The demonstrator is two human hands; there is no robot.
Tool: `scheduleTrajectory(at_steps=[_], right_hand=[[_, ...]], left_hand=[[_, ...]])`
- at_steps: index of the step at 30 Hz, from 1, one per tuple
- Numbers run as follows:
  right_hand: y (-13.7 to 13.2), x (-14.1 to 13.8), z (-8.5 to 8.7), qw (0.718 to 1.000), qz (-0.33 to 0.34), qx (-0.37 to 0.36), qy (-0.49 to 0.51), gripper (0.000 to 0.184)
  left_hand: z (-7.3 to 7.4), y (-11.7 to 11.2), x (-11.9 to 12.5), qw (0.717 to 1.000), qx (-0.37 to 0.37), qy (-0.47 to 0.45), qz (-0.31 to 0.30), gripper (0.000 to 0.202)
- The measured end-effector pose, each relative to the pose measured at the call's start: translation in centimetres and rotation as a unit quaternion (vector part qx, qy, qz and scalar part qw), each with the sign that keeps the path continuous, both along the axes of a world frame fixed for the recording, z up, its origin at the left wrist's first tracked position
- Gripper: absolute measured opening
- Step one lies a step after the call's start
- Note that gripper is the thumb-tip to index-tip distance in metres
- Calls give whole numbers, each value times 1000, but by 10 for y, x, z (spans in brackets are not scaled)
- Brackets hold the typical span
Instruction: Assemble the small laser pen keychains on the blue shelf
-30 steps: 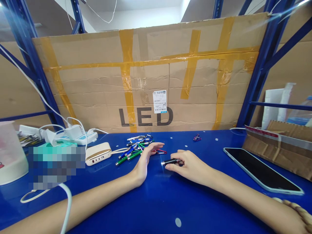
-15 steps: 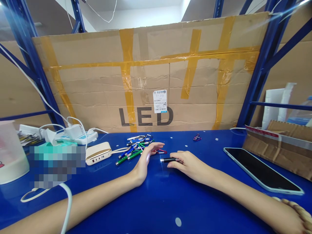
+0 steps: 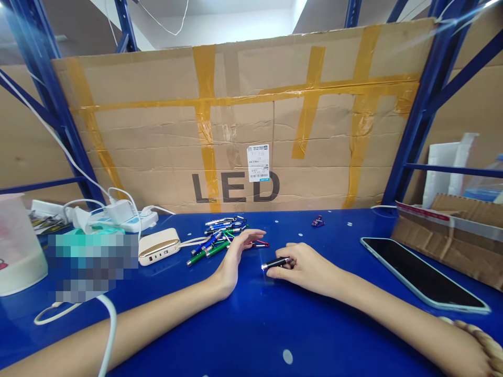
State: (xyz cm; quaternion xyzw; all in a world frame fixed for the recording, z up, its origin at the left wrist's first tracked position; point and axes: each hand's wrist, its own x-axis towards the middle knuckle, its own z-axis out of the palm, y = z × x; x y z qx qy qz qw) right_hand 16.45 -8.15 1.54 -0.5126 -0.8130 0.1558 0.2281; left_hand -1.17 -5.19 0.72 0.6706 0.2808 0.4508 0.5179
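Between the thumb and fingers of my right hand is a small black flashlight, its lit tip pointing left and slightly down toward the blue table. My left hand stands on edge with its fingers stretched out and palm facing right, holding nothing. Just behind and left of it lies a pile of small penlights in green, blue and silver, partly hidden by that hand. A red carabiner clip pokes out beyond the left fingers.
A white power bank lies left of the pile, near a power strip with cables. A phone and a cardboard box are at the right. A small purple object lies at the back. Taped cardboard closes off the rear.
My right hand has tilted the black flashlight, so its lit tip sits lower and more of its body shows. My left hand has hardly moved.
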Motion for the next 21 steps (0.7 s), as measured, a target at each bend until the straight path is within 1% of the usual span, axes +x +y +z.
scheduleTrajectory(at_steps=[7, 13, 18, 21], right_hand=[[1, 1, -1, 1000, 1, 8, 7, 42], [1, 1, 0, 1000, -5, 24, 0, 46], [-1, 0, 3, 999, 22, 11, 29, 38], [0, 1, 1, 999, 28, 1, 30, 34]], left_hand=[[-6, 6, -3, 1000, 18, 17, -8, 39], [-4, 5, -2, 1000, 21, 20, -1, 42], [-4, 4, -2, 999, 33, 21, -5, 42], [-4, 5, -2, 999, 31, 20, -8, 42]])
